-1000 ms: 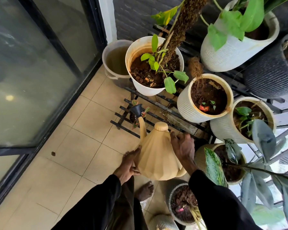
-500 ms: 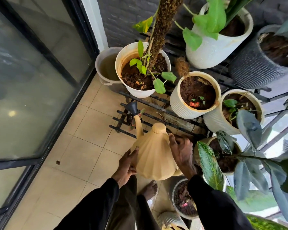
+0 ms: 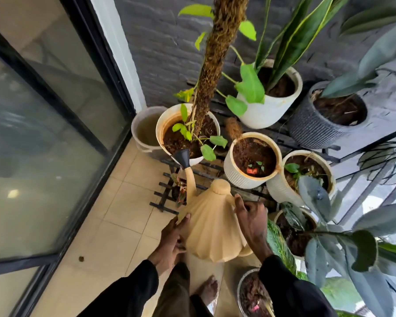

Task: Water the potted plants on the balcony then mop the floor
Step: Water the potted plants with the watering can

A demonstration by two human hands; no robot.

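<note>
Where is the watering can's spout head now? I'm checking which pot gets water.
In the head view, centre: the dark spout head sits at the near rim of the moss-pole pot.

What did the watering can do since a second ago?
The watering can went up and forward, so its dark spout head now reaches the rim of the white pot with the mossy pole. Both hands, left and right, kept holding it. The pots stayed put.

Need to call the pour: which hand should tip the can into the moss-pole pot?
Probably right hand: it grips the watering can at the rear; left hand merely steadies its side.
</note>
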